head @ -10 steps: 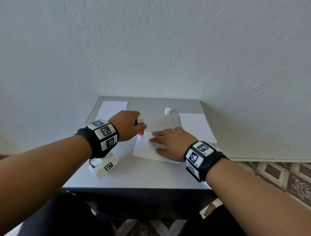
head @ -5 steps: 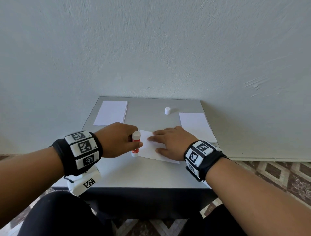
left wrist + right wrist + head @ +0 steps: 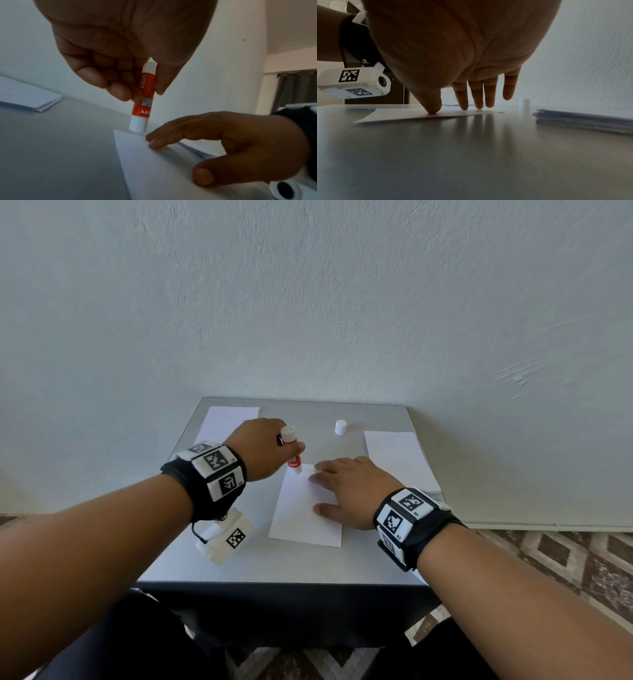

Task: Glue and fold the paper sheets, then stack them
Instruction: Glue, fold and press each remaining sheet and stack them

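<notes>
Returning, glue stick (image 3: 293, 453) regains sheet's (image 3: 301, 515) (far) corner.

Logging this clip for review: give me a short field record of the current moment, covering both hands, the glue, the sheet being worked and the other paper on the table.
left hand: grips the red-and-white glue stick, tip down on the sheet's far left corner
right hand: fingers straight, pressing the sheet flat
worked sheet: white paper sheet, mid-table
glue cap: small white cap, standing apart at the far side
far left: white folded paper
right edge: stack of white paper sheets
surface: grey table
</notes>
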